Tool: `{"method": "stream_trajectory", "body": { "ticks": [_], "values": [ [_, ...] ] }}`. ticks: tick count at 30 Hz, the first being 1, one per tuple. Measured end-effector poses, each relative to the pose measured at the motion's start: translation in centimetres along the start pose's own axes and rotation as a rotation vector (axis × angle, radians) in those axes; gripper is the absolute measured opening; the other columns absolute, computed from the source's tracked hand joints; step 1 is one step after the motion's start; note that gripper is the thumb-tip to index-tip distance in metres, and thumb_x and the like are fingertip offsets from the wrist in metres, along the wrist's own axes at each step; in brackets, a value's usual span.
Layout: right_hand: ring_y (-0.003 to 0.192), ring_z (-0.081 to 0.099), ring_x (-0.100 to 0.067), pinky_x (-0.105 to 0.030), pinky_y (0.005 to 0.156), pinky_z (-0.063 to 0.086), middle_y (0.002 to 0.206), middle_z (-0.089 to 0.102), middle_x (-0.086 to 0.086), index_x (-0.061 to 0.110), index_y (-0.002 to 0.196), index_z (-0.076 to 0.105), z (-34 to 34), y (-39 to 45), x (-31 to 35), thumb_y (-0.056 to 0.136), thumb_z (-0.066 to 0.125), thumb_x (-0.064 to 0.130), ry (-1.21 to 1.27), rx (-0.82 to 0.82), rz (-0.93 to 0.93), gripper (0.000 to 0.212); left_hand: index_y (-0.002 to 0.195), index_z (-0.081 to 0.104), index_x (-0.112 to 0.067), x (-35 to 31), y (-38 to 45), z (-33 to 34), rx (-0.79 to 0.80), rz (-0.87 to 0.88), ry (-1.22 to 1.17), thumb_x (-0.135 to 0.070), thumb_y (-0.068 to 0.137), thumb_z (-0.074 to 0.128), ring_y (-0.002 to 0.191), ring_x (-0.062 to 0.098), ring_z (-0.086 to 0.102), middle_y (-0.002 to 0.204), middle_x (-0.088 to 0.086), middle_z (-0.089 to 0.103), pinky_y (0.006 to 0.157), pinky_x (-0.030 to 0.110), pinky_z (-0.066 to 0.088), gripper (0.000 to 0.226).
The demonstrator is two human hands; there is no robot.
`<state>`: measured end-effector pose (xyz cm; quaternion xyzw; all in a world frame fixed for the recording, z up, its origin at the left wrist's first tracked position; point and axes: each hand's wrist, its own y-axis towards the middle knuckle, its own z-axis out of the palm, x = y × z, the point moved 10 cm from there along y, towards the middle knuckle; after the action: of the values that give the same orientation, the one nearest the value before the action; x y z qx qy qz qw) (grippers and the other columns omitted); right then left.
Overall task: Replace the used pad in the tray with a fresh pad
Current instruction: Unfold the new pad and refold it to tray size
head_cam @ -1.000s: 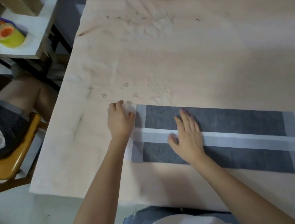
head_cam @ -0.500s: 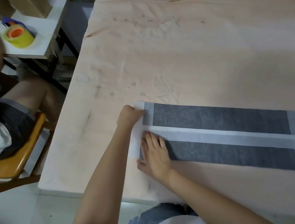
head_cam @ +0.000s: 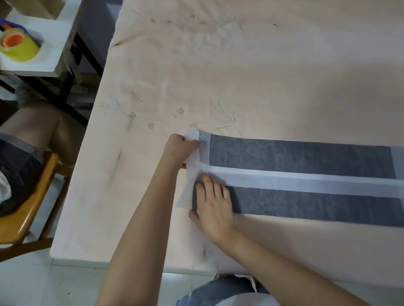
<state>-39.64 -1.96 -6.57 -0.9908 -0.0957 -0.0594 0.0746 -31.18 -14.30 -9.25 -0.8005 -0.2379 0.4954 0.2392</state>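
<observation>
Head view's got the big peach-covered table (head_cam: 262,69) filling most of it, with the long grey pad (head_cam: 306,158) laid flat along your near side. Your right hand (head_cam: 215,207) lies flat, fingers straight, pressing its left end down. Your left hand (head_cam: 179,150) pinches the white strip (head_cam: 193,164) there, lifted off that end.

The pad (head_cam: 299,166) lies flat on my worktop (head_cam: 262,69): two long dark grey strips under a thin white sheet, white band between them. Its left white end is lifted and creased.
</observation>
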Motion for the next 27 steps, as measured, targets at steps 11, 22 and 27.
{"method": "stream_trajectory", "body": {
  "ticks": [11, 22, 27],
  "values": [
    [0.089, 0.061, -0.027, -0.039, 0.071, 0.049, 0.101, 0.063, -0.006, 0.011, 0.114, 0.051, -2.8, -1.1, -5.7, 0.092, 0.048, 0.026, 0.494, -0.051, 0.215, 0.027, 0.089, 0.056, -0.003, -3.0, -1.9, 2.1, 0.097, 0.031, -0.036, -0.012, 0.087, 0.054, 0.066, 0.02, 0.061, 0.078, 0.007, 0.061, 0.048, 0.028, 0.054, 0.009],
    [0.054, 0.049, -0.015, -0.035, 0.049, 0.044, 0.06, 0.054, -0.005, 0.0, 0.072, 0.053, -3.5, -6.1, -16.3, 0.084, 0.061, 0.019, 1.092, -0.068, 0.553, 0.024, 0.073, 0.052, -0.008, -9.7, -4.9, 10.2, 0.191, 0.127, 0.09, -0.013, 0.085, 0.054, 0.062, 0.021, 0.063, 0.069, 0.009, 0.063, 0.059, 0.035, 0.057, 0.013],
    [0.072, 0.066, -0.031, -0.048, 0.063, 0.056, 0.076, 0.067, -0.014, -0.001, 0.083, 0.062, -2.6, -8.5, -21.3, 0.083, 0.062, 0.018, 1.148, -0.083, 0.692, 0.018, 0.073, 0.055, -0.006, -11.9, -6.0, 16.3, 0.234, 0.189, 0.228, -0.017, 0.083, 0.053, 0.076, 0.033, 0.069, 0.076, 0.016, 0.066, 0.068, 0.04, 0.059, 0.015]
  ]
}}
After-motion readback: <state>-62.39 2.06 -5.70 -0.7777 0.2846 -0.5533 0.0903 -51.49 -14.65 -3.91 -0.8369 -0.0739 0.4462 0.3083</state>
